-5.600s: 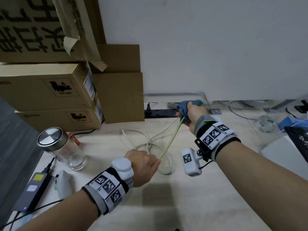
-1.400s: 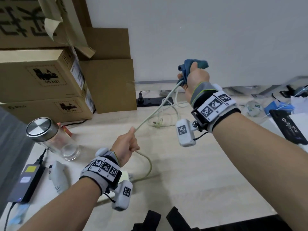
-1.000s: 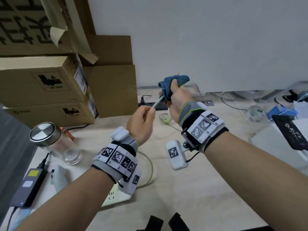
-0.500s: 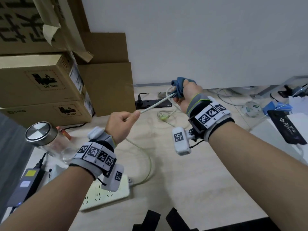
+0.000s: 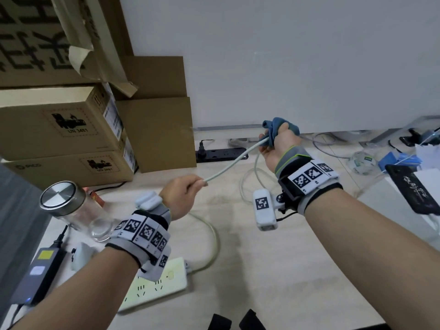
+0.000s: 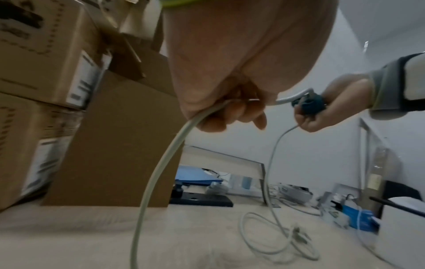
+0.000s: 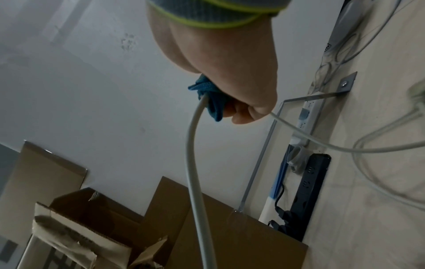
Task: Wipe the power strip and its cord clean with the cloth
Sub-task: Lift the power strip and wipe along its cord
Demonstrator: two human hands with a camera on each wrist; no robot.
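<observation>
A white power strip [image 5: 162, 284] lies on the desk near its front edge, partly under my left wrist. Its pale cord [image 5: 232, 161] rises off the desk and runs taut between my hands. My left hand [image 5: 183, 195] pinches the cord [image 6: 165, 160] above the desk. My right hand [image 5: 277, 148] is raised near the wall and grips a blue cloth [image 5: 273, 129] wrapped round the cord [image 7: 195, 163]. The same cloth [image 7: 210, 101] bulges out of the right fist [image 7: 239, 102]. Beyond it the cord drops into loose loops [image 5: 247, 186] on the desk, its plug end [image 6: 299, 236] lying among them.
Stacked cardboard boxes [image 5: 64, 129] fill the back left. A black power strip [image 5: 221, 154] lies along the wall. A glass jar with a metal lid [image 5: 69, 208] and a grey adapter [image 5: 38, 272] sit at left. Cables, a black phone [image 5: 412, 191] and blue items crowd the right.
My right hand with the cloth has slid further along the cord, away from the left hand, so the taut stretch between them is longer. The left hand keeps its pinch.
</observation>
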